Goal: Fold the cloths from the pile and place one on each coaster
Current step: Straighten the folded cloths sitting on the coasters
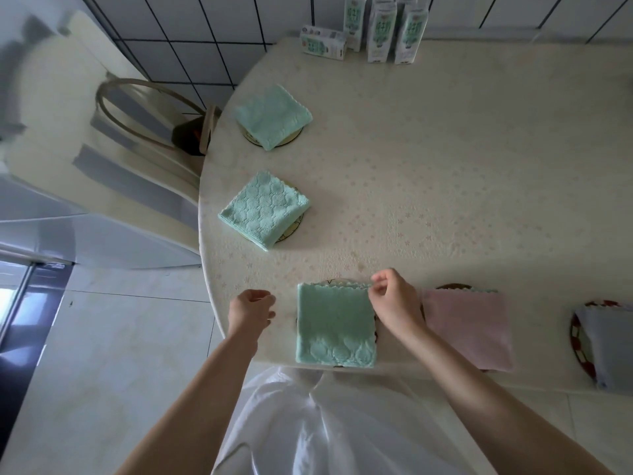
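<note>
A folded green cloth [335, 325] lies on a coaster [337, 281] at the table's near edge, almost hiding it. My right hand [394, 303] pinches the cloth's far right corner. To the cloth's left hovers my left hand [251, 308], fingers loosely curled, holding nothing. Two more folded green cloths [265, 209] [272, 114] sit on coasters [291, 231] [291, 138] further left and back. A folded pink cloth [469, 327] covers a coaster [452, 286] to the right. At the far right a grey-blue cloth [609, 344] lies on a red-rimmed coaster [577, 341].
The round table [445, 166] has a cream patterned cover. Several milk cartons [380, 29] stand at the far edge, one lying flat [322, 42]. A chair [144, 114] stands left of the table, with tiled floor [113, 354] below.
</note>
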Available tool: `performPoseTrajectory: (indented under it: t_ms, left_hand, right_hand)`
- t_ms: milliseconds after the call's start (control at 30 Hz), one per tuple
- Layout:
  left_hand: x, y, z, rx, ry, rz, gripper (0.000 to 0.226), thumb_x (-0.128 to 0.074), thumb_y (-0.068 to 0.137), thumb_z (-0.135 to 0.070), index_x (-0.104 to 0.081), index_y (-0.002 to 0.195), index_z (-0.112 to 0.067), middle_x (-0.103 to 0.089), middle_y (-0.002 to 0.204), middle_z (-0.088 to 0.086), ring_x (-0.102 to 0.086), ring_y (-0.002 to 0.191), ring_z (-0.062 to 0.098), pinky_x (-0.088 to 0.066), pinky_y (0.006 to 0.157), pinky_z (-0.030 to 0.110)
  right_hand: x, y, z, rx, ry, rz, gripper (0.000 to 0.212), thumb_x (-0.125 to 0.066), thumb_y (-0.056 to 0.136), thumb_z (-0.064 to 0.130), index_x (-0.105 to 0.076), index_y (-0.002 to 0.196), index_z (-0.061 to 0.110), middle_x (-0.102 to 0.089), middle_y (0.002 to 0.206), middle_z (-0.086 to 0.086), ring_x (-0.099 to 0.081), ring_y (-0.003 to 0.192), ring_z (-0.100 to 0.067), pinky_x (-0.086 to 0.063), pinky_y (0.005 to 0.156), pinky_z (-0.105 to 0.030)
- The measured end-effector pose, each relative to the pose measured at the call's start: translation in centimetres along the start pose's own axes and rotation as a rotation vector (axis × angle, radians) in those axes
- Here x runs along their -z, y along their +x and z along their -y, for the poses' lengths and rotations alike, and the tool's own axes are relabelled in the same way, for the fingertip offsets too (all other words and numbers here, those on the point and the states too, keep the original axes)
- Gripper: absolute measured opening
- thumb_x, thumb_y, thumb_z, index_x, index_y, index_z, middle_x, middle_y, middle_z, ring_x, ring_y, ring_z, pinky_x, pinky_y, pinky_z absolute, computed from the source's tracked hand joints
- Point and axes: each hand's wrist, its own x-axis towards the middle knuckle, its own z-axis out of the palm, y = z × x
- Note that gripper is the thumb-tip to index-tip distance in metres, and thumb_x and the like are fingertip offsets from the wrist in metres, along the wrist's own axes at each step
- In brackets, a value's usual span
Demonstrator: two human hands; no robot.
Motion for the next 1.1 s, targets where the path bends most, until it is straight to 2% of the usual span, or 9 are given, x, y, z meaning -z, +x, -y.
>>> performPoseTrajectory:
  t_ms: [167,400,467,533,667,800,900,1000,1100]
  left_hand:
    - [2.3,3.1,-2.8,-0.009,-0.069,0.029,0.013,-0.063,0.087,-0.008,-0.063,0.100,-0.007,-0.066,0.092,0.009,-0.065,0.075,0.021,-0.057,0.072,0.034]
    - [3.9,8.1,-7.1,0.087,-0.273,0.120,0.026,-0.061,0.088,-0.004,-0.057,0.113,-0.002,-0.063,0.092,0.010,-0.064,0.087,0.023,-0.055,0.082,0.034]
    - [4.1,9.2,-8.4,0.128,-0.324,0.131,0.019,-0.060,0.088,-0.002,-0.060,0.106,0.001,-0.063,0.089,0.010,-0.063,0.084,0.021,-0.054,0.083,0.033]
    - [4.3,9.6,-9.5,0.187,-0.381,0.156,0.004,-0.058,0.088,0.001,-0.062,0.088,0.001,-0.063,0.085,0.011,-0.063,0.082,0.021,-0.054,0.086,0.032]
    - [4.2,10.2,-10.7,0.299,-0.446,0.189,0.007,-0.059,0.087,0.003,-0.059,0.080,0.004,-0.062,0.083,0.016,-0.062,0.086,0.024,-0.055,0.084,0.032]
    - [3.8,10.7,-11.0,0.363,-0.456,0.187,0.009,-0.058,0.086,0.004,-0.056,0.078,0.005,-0.057,0.078,0.016,-0.058,0.078,0.024,-0.053,0.088,0.037]
    - [3.5,10.8,-11.5,0.384,-0.464,0.192,0.007,-0.059,0.086,0.003,-0.055,0.081,0.003,-0.056,0.079,0.015,-0.057,0.080,0.025,-0.052,0.089,0.040]
    - [3.3,10.7,-11.7,0.411,-0.514,0.212,0.005,-0.059,0.086,0.004,-0.054,0.086,0.003,-0.056,0.082,0.017,-0.059,0.080,0.026,-0.051,0.091,0.043]
    - [3.2,10.8,-12.1,0.430,-0.551,0.241,0.011,-0.060,0.085,0.004,-0.052,0.092,0.005,-0.058,0.086,0.020,-0.061,0.082,0.029,-0.052,0.087,0.043]
  right_hand:
    - [-1.6,3.1,5.4,0.075,0.032,-0.021,0.019,-0.053,0.091,0.014,-0.056,0.109,0.009,-0.059,0.100,0.000,-0.055,0.085,-0.010,-0.042,0.071,-0.019]
    - [-5.6,7.5,12.6,0.067,0.027,-0.052,0.023,-0.055,0.088,0.013,-0.057,0.111,0.009,-0.060,0.105,-0.004,-0.058,0.097,-0.019,-0.046,0.084,-0.027]
    - [-6.1,8.9,14.1,0.035,0.021,-0.077,0.027,-0.054,0.088,0.014,-0.056,0.115,0.009,-0.058,0.113,-0.007,-0.057,0.101,-0.020,-0.046,0.088,-0.029]
    - [-6.3,10.6,15.4,-0.007,0.019,-0.114,0.030,-0.054,0.088,0.015,-0.055,0.117,0.009,-0.056,0.118,-0.009,-0.057,0.105,-0.022,-0.046,0.092,-0.033]
    - [-6.4,13.6,17.5,-0.042,-0.011,-0.106,0.036,-0.056,0.087,0.016,-0.054,0.122,0.006,-0.057,0.122,-0.013,-0.056,0.111,-0.028,-0.043,0.098,-0.034]
    - [-6.8,15.5,18.5,-0.069,-0.080,-0.008,0.036,-0.056,0.089,0.019,-0.054,0.123,0.006,-0.057,0.126,-0.013,-0.054,0.116,-0.029,-0.042,0.097,-0.032]
    - [-7.0,16.2,18.8,-0.071,-0.101,0.017,0.033,-0.055,0.089,0.019,-0.058,0.119,0.006,-0.060,0.121,-0.013,-0.056,0.111,-0.029,-0.045,0.094,-0.033]
    - [-6.9,16.7,18.9,-0.093,-0.078,0.032,0.026,-0.053,0.086,0.018,-0.063,0.097,-0.003,-0.067,0.094,-0.019,-0.061,0.084,-0.029,-0.050,0.075,-0.037]
    - [-6.5,17.0,19.1,-0.142,-0.022,0.084,0.023,-0.053,0.084,0.024,-0.060,0.076,0.003,-0.058,0.067,-0.011,-0.052,0.064,-0.025,-0.038,0.056,-0.031]
